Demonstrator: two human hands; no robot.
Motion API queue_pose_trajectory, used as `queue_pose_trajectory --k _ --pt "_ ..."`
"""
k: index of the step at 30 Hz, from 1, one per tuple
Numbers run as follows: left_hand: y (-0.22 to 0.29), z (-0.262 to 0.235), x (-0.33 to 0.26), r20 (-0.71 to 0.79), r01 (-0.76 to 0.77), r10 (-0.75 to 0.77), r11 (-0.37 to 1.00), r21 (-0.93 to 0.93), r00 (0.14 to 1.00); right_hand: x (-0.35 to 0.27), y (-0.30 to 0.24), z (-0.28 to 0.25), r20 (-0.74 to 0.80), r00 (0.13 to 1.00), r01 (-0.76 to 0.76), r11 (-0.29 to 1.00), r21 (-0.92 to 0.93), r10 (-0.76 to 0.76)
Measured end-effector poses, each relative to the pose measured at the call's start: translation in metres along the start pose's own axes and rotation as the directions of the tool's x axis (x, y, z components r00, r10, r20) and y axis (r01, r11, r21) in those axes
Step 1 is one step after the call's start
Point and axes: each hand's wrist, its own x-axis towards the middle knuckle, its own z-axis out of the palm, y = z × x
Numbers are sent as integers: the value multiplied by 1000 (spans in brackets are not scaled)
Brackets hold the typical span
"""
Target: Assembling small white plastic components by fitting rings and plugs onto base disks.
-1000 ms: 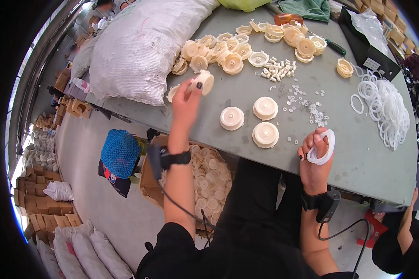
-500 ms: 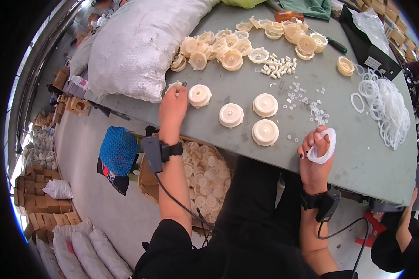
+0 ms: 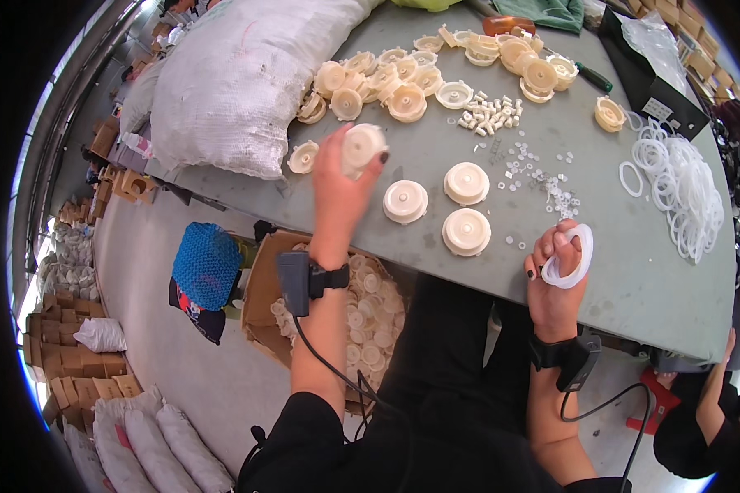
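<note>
My left hand is closed round a cream round plastic cap, somewhat blurred, with the thumb at its near right side. A smaller round cream part lies just left of that hand. Three more cream caps, a left one, a far one and a near one, rest between my hands. At the table's front edge my right hand is palm up with curled fingers, holding a few translucent white rings looped over them.
A large white woven sack fills the table's left. Cream parts, small cream pegs and clear little pieces lie behind the caps. White rings heap at the right, by a black box. Below stands a carton of parts.
My left hand has moved right from the small part beside the sack and gripped the neighbouring cap, which has shifted up and away. My right hand has stayed almost still with the rings.
</note>
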Motion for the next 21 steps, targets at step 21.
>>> queue_pose_trajectory --k 21 --pt "147 -33 -88 572 393 -20 746 -538 820 -20 12 16 128 987 149 852 -501 -97"
